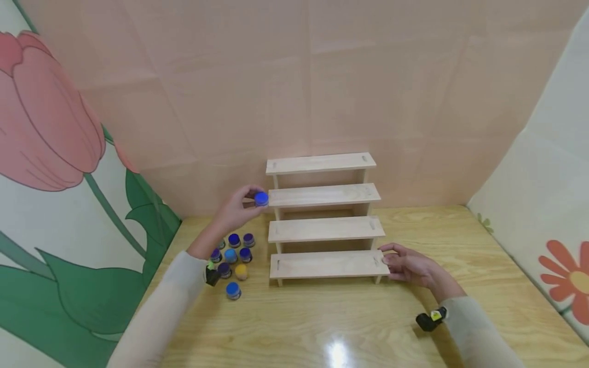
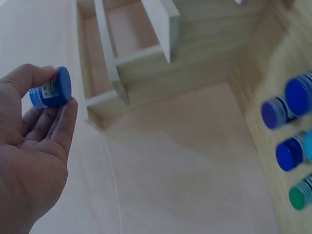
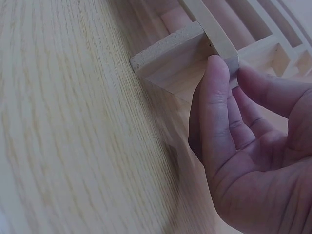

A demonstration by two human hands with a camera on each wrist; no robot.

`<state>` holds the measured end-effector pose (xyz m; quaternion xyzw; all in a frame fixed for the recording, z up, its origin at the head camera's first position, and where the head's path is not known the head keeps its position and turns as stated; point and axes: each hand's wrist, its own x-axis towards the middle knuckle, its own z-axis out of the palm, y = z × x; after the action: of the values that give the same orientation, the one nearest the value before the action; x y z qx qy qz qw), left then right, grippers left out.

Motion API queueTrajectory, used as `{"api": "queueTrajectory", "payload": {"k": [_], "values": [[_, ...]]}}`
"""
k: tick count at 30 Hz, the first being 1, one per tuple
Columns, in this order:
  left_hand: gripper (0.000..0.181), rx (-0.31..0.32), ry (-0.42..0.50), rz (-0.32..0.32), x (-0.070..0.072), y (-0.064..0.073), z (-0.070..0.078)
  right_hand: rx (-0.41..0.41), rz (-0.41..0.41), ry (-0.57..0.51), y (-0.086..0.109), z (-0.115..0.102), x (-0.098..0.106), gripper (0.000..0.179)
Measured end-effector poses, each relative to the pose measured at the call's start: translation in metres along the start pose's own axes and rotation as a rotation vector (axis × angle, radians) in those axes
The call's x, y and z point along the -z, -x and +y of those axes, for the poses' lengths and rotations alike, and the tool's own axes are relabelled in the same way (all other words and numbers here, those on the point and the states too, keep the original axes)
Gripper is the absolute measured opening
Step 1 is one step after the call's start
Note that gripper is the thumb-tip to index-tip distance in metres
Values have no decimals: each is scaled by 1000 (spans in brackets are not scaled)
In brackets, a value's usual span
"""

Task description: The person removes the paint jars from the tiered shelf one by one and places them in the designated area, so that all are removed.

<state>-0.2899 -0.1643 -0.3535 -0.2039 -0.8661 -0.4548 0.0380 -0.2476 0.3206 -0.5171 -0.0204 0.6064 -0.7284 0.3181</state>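
Observation:
My left hand (image 1: pixel 238 208) pinches a small paint jar with a blue lid (image 1: pixel 261 199) between thumb and fingers. It holds the jar up beside the left end of the second-highest step of a wooden tiered shelf (image 1: pixel 326 228). In the left wrist view the jar (image 2: pixel 51 90) lies tilted on its side, its label partly covered by the thumb. My right hand (image 1: pixel 411 266) grips the right end of the lowest step. The right wrist view shows the thumb and fingers on either side of that board's end (image 3: pixel 229 63).
Several paint jars stand on the wooden table left of the shelf, among them a yellow one (image 1: pixel 241 271) and a light blue one (image 1: pixel 231 255). Nearest the front is a blue-lidded jar (image 1: pixel 233 291). A pinkish cloth wall (image 1: pixel 221 102) rises behind the shelf.

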Motion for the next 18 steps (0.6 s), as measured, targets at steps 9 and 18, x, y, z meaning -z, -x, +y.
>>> {"api": "queueTrajectory", "payload": {"k": [9,18], "values": [[40,-8,-11,22,17,27,-19,-5,3,-2,-1,-1,1,25],[38,36,1,-17,28,54,-37,-14,6,0,0,-2,1,24]]}}
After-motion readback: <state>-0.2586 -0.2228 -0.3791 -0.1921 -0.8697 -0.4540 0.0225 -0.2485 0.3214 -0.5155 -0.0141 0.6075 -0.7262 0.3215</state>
